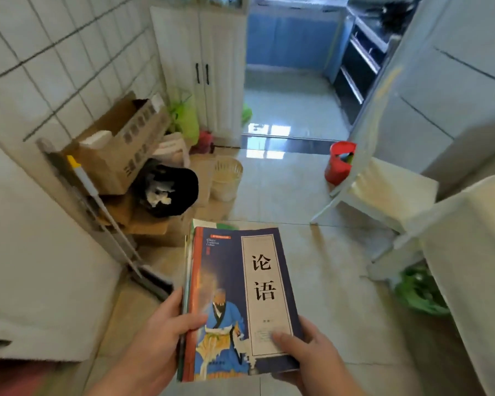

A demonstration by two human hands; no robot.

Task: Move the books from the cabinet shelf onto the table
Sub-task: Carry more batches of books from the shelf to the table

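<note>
A glossy pale tiled floor [320, 252] carries everything here; along the left wall stand stacked cardboard boxes [120, 150], with a black bag [169, 190] of crumpled white stuff resting on flattened cardboard in front of them; just beside that stands a pale wicker basket [226, 178]; a red bucket [339, 162] stands near a white chair [383, 195]; something green, perhaps a plastic bag [420, 292], lies at the right; a broom [152, 278] rests by the boxes
</note>
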